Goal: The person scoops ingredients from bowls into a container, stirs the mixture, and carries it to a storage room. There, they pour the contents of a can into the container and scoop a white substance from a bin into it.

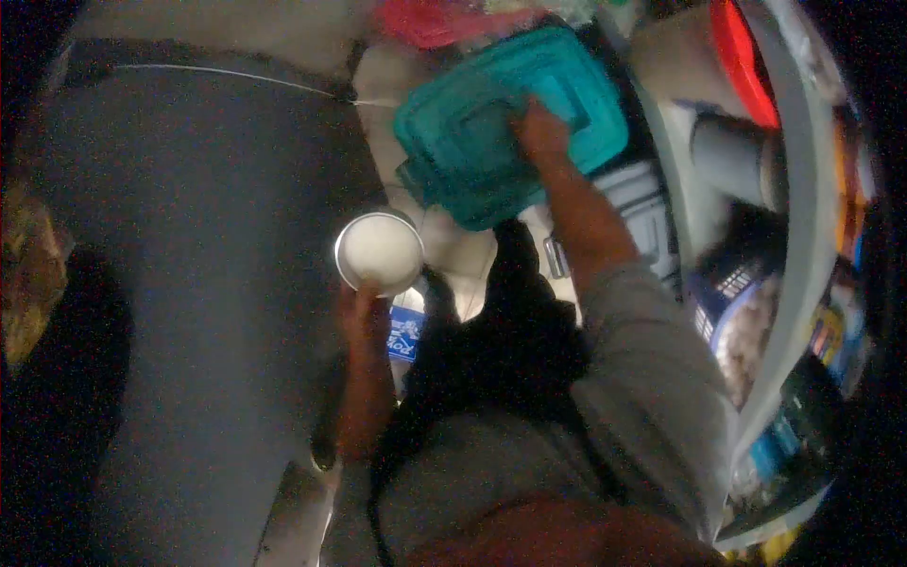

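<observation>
In my left hand (pixel 364 307) is a round, metal-rimmed bowl (pixel 383 248), held by its near side. Its inside looks pale, and whether that is a white filling or the bare bottom is too blurred to tell. My right arm reaches forward, and my right hand (pixel 546 134) is closed at the middle of a teal plastic lid (pixel 472 161). The lid is rectangular with rounded corners and lies at a slant. Blur hides how the fingertips meet it.
A broad dark grey surface (pixel 208 283) fills the left. On the right, a curved pale shelf edge (pixel 808 236) borders a grey container (pixel 732 156) and a basket (pixel 727 307). A grey bin (pixel 642 208) stands by the lid. Below my left hand is a blue-and-white package (pixel 404 335).
</observation>
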Action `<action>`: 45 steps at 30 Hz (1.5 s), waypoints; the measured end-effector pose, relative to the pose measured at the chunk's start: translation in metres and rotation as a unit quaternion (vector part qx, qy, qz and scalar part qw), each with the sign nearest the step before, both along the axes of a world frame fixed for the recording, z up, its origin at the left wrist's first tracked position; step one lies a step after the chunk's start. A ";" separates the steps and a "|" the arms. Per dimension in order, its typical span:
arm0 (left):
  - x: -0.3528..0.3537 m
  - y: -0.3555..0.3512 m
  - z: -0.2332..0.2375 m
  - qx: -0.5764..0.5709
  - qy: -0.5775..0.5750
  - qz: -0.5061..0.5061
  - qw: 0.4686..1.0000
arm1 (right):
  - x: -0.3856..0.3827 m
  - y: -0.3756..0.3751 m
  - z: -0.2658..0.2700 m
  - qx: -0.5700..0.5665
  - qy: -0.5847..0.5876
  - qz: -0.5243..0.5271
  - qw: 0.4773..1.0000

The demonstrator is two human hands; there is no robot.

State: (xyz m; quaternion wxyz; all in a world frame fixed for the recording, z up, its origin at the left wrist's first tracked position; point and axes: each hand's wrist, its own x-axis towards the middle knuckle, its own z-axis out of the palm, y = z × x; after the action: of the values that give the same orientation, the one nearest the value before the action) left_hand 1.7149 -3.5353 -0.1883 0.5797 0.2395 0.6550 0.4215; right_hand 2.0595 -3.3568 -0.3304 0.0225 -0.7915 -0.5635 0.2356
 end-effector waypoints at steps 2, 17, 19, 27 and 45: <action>0.005 -0.002 0.003 -0.044 -0.042 0.049 0.997 | 0.022 0.006 -0.015 0.059 -0.086 -0.008 0.994; 0.077 0.007 0.023 0.039 -0.152 -0.093 0.983 | 0.101 -0.068 -0.035 0.076 0.213 0.095 0.969; 0.046 -0.008 -0.010 0.024 -0.162 -0.114 0.980 | 0.001 -0.127 0.067 -0.104 0.599 0.026 0.793; 0.044 -0.123 0.018 0.008 -0.068 -0.403 0.913 | -0.052 -0.349 0.183 -0.019 0.718 -0.116 0.686; -0.229 -0.219 0.353 0.590 0.066 0.349 0.725 | -0.006 -0.534 0.153 0.112 0.737 -0.345 0.571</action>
State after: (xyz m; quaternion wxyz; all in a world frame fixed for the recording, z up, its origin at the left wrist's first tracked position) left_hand 1.4863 -3.7543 0.1643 0.0885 0.3146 0.3475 0.8789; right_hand 2.0536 -3.8913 -0.1775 0.5979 -0.4702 -0.0585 0.6465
